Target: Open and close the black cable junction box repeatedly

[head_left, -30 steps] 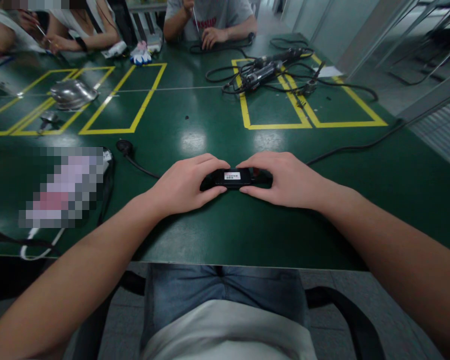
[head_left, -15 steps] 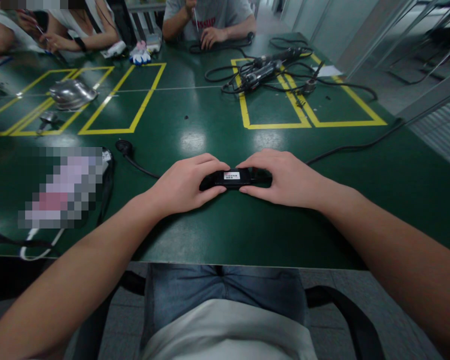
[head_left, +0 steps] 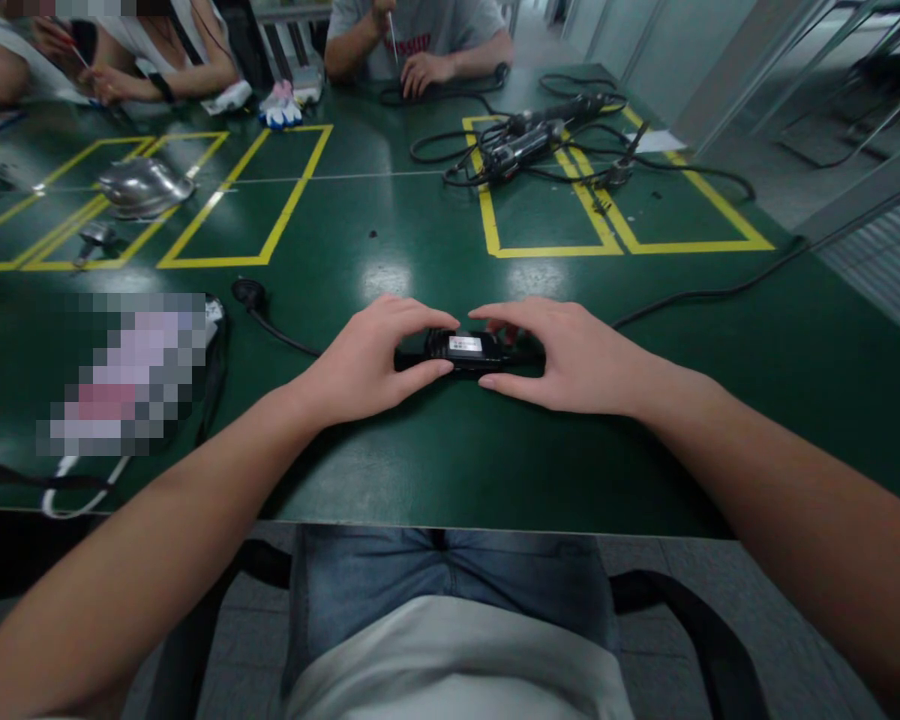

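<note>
In the head view, the left hand (head_left: 379, 358) and the right hand (head_left: 566, 355) face each other above the bench (head_left: 450, 470), with a small black block (head_left: 486, 348) bearing a white label (head_left: 465, 344) between them. The left hand curves around the block's left end, its thumb against the near edge; whether its forefinger touches the far edge, I cannot tell. The right hand's thumb and forefinger stand apart at the block's right end, a gap showing between forefinger and block, with the other fingers partly hidden behind. A black plug (head_left: 249, 293) lies beyond and left of the left hand, its cord running toward that hand; another black cord (head_left: 701, 296) leads rightward from behind the right hand. Left of the left hand lies a pixelated item (head_left: 135, 375) with a white cable (head_left: 82, 512) beside it. Well beyond the left hand are a shiny metal part (head_left: 142, 188) and yellow tape (head_left: 292, 205); well beyond the right hand, corded tools (head_left: 525, 148) lie in a tangle. A co-worker (head_left: 450, 45) sits across the bench.
</note>
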{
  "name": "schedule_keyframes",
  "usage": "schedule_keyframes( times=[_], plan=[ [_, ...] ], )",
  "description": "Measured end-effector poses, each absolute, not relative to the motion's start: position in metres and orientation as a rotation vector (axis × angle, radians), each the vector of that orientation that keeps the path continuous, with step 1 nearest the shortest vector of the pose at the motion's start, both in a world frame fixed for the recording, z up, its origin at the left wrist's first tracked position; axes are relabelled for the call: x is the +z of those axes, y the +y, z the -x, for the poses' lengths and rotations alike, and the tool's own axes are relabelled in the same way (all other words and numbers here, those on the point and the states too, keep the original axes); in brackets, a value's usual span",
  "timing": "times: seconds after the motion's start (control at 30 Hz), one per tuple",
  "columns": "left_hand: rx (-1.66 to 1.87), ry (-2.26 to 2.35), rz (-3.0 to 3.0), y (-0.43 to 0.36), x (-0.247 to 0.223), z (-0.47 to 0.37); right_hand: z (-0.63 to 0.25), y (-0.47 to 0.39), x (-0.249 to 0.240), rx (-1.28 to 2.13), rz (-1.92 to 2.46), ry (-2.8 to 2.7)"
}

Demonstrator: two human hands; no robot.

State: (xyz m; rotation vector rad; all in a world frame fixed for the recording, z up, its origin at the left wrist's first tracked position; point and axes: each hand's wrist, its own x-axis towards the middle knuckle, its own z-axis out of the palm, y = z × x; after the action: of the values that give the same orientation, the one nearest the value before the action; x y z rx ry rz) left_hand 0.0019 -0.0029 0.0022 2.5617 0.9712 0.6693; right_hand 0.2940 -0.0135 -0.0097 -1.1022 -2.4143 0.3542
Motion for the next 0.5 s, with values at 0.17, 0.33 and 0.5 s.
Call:
schedule_keyframes(
  times=[0.17,0.33,0.5],
  plan=[
    [0.794,1.187,-2.466,0.003,-0.001,-0.001,-0.294,-0.014,-0.006,0.42,1.12,-2.367],
    [0.837,1.375,-2.418,0.012,-0.009,0.0,-0.294,-0.014,0.0,0.466,1.145,-2.377],
    [0.693,1.396,-2.419,0.016,-0.011,0.001,-0.293,-0.014,0.002,0.499,1.133,-2.395]
  ],
)
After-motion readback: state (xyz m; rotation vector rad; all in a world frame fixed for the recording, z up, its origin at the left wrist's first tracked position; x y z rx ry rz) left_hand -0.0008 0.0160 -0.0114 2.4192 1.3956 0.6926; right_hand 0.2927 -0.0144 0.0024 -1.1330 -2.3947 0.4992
